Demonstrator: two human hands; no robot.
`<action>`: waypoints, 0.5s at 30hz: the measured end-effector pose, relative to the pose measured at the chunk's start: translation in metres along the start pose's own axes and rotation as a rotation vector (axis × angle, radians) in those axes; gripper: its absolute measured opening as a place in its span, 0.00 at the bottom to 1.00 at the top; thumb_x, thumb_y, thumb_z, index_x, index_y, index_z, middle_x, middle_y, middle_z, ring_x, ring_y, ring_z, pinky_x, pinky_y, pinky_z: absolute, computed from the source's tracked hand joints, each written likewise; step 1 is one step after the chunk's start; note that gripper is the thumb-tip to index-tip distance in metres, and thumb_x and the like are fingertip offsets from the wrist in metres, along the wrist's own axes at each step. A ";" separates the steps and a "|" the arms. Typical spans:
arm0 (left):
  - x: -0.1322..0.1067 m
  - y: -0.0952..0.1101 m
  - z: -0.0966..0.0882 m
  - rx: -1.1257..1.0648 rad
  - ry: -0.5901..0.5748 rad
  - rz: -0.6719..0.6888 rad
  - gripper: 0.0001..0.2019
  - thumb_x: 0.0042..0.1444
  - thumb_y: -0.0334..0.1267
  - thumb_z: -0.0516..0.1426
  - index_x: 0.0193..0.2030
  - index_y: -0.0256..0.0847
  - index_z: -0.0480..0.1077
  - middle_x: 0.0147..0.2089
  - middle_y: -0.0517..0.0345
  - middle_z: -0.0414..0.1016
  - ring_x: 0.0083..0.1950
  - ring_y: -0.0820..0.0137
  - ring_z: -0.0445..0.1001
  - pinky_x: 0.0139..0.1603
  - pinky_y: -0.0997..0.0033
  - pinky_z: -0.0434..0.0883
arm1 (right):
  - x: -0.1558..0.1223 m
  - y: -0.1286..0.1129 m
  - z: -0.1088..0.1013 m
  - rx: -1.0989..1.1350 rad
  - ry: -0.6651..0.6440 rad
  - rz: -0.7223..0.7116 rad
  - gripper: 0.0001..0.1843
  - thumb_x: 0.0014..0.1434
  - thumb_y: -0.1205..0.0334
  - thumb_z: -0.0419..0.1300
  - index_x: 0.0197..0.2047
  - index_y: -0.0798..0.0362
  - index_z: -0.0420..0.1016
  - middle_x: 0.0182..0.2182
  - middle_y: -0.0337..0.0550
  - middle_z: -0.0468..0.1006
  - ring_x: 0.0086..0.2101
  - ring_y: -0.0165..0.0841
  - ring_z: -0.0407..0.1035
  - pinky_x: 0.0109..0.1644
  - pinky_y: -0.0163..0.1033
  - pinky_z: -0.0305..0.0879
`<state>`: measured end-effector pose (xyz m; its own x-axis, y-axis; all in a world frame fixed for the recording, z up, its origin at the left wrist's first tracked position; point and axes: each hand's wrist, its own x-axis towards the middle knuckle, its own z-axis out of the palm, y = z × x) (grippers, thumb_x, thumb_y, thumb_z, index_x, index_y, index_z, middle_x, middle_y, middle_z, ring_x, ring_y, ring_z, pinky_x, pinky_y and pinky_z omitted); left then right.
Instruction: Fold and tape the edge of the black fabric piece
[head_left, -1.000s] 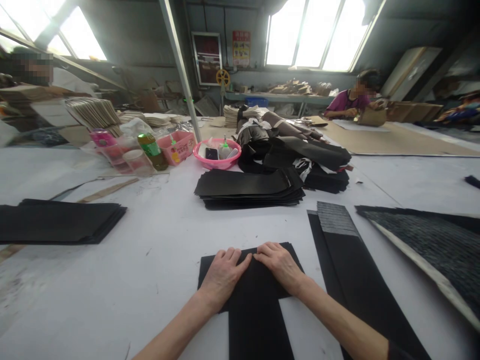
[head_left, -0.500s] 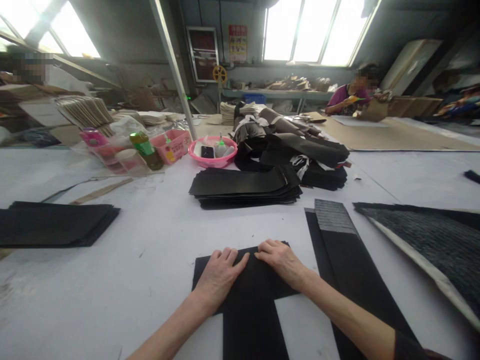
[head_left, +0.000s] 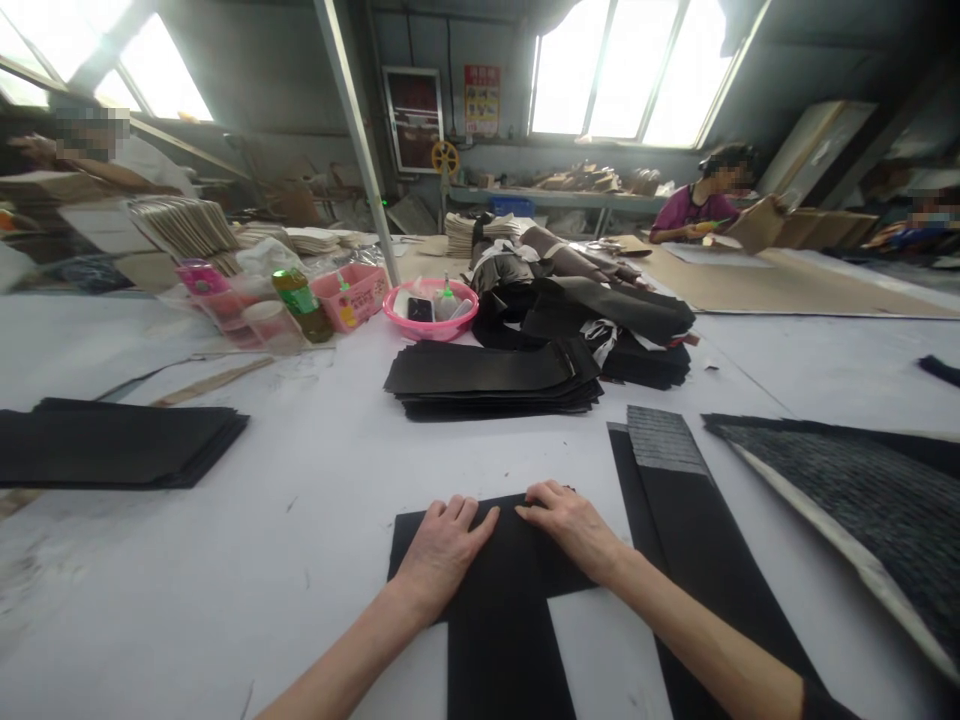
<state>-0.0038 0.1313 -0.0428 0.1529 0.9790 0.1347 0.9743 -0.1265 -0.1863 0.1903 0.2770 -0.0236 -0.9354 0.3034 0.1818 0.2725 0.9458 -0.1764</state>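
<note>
Two pieces of black sheet material lie crossed in front of me. A long black strip point(head_left: 499, 620) runs toward me over a wider black sheet point(head_left: 406, 530) laid crosswise. My left hand point(head_left: 442, 550) bears on the far edge of the pieces, fingers bent at the edge and thumb pointing inward. To its right, my right hand point(head_left: 566, 525) presses the same edge with curled fingers, its thumb close to the left thumb. What lies under the fingertips is hidden. Beside my right forearm lies a long black piece point(head_left: 712, 560) with a grey striped end.
A stack of black sheets point(head_left: 480, 370) sits just ahead, another black stack point(head_left: 120, 445) at the left. Behind are a pink basin point(head_left: 431, 325), a green-labelled bottle point(head_left: 300, 305) and heaped black material point(head_left: 615, 310). Dark textured fabric point(head_left: 847, 500) lies right. A person point(head_left: 694, 205) works across the table.
My hands stay at the far edge of the black pieces, the right one shifted very slightly. The view has tilted a little. The person across the table has moved the brown piece.
</note>
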 end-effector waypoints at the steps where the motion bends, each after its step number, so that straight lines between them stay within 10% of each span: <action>1: 0.000 0.000 -0.001 -0.005 0.007 -0.001 0.24 0.60 0.28 0.51 0.62 0.47 0.57 0.47 0.50 0.66 0.47 0.60 0.65 0.44 0.59 0.66 | 0.000 -0.002 -0.002 -0.019 0.007 0.015 0.09 0.61 0.70 0.59 0.41 0.48 0.76 0.40 0.41 0.73 0.41 0.33 0.67 0.44 0.38 0.67; 15: -0.007 -0.012 0.009 -0.187 0.122 -0.025 0.10 0.62 0.28 0.50 0.49 0.38 0.66 0.44 0.52 0.70 0.46 0.64 0.69 0.45 0.64 0.70 | 0.024 -0.041 0.034 0.087 0.107 0.053 0.13 0.62 0.67 0.58 0.50 0.45 0.72 0.39 0.40 0.72 0.40 0.33 0.66 0.45 0.39 0.66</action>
<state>-0.0185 0.1273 -0.0500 0.1358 0.9572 0.2554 0.9901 -0.1407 0.0008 0.1491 0.2420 -0.0451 -0.8897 0.3674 0.2710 0.2960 0.9161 -0.2704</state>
